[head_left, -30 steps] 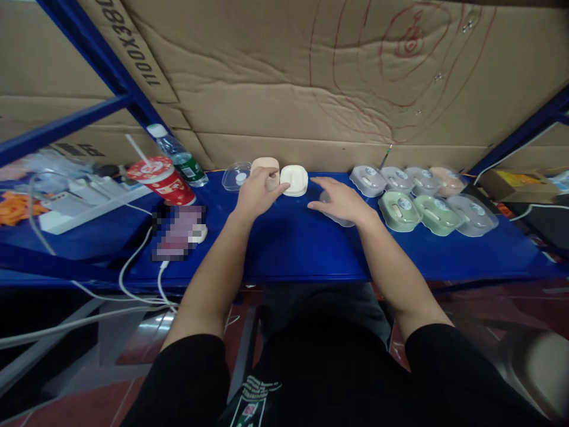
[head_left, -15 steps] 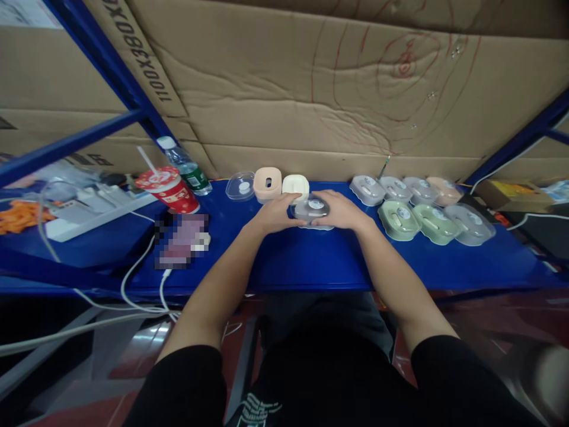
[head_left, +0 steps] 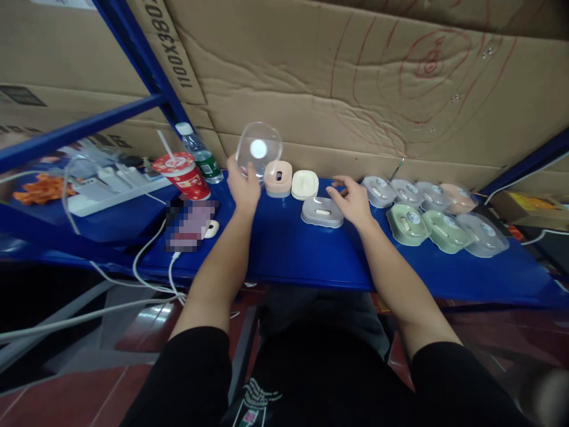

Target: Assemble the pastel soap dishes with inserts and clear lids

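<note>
My left hand [head_left: 244, 188] is raised at the back left of the table, its fingers closed on the edge of a clear plastic lid [head_left: 272, 142] with a round white label. The lid is tilted up on edge, partly in front of a peach box [head_left: 278, 176] with a dark slot. My right hand [head_left: 354, 200] has its fingers apart and holds nothing. Beside its fingertips sits a grey box [head_left: 322, 212] with a pale oblong piece in its top. A cream square piece [head_left: 304, 184] stands between the peach and grey boxes.
Several lidded grey, green and peach boxes [head_left: 406, 223] stand at the right. On the left are a red cup [head_left: 191, 182] with a straw, a water bottle [head_left: 205, 161], a blurred-out item [head_left: 191, 226] and white cables. Cardboard [head_left: 275, 77] lines the back.
Both hands have left the grey box, whose labelled clear cover no longer shows on top. My left hand has moved left and now holds up a clear lid. My right hand has opened.
</note>
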{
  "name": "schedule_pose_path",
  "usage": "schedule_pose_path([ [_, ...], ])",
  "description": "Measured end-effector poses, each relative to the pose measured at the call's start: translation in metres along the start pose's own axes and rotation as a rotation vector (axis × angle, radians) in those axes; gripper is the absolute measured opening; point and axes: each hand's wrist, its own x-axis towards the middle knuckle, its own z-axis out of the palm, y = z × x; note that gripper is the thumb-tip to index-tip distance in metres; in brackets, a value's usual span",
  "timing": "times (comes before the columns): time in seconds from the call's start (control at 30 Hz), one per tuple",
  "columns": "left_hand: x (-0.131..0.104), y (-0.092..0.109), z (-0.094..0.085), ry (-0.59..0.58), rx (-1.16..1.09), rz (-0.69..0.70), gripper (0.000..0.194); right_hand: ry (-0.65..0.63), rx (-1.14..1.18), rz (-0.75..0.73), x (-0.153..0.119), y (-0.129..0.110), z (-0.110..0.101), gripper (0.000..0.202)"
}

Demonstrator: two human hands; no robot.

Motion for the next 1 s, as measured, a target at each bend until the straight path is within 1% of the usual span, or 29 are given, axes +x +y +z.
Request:
schedule_pose_path([
  [0.07,0.015,-0.016,-0.009,0.108,0.043,-0.151,0.038,-0.033,-0.086,0.002,0.001,0.005,-0.001,0.04],
  [0.13,0.024,-0.026,-0.016,0.154,0.086,-0.265,0.033,-0.041,-0.128,0.009,0.002,0.01,-0.002,0.036],
  [0.2,0.028,-0.03,-0.019,0.124,0.163,-0.354,0.033,-0.048,-0.14,0.032,0.003,0.014,-0.002,0.035],
  [0.3,0.026,-0.031,-0.017,0.027,0.275,-0.439,0.04,-0.085,-0.169,0.071,0.004,0.017,-0.002,0.033],
  [0.37,0.024,-0.032,-0.014,-0.02,0.298,-0.453,0.045,-0.102,-0.191,0.079,0.005,0.018,-0.003,0.033],
  [0.43,0.022,-0.035,-0.012,-0.074,0.322,-0.438,0.054,-0.125,-0.2,0.08,0.005,0.019,-0.004,0.035],
  [0.53,0.021,-0.04,-0.011,-0.184,0.401,-0.409,0.069,-0.235,-0.205,0.063,0.004,0.021,-0.004,0.044],
  [0.67,0.024,-0.044,-0.011,-0.284,0.48,-0.406,0.082,-0.492,-0.214,0.003,0.002,0.022,0.0,0.078],
  [0.77,0.025,-0.045,-0.01,-0.34,0.528,-0.409,0.09,-0.626,-0.192,-0.006,0.0,0.023,0.003,0.101],
  [0.87,0.026,-0.046,-0.008,-0.376,0.568,-0.402,0.093,-0.658,-0.189,-0.026,-0.001,0.026,0.007,0.118],
  [0.93,0.026,-0.048,-0.007,-0.37,0.552,-0.392,0.09,-0.639,-0.184,-0.036,-0.002,0.027,0.008,0.119],
  [1.0,0.026,-0.049,-0.007,-0.347,0.501,-0.391,0.085,-0.618,-0.17,-0.049,-0.003,0.029,0.009,0.116],
])
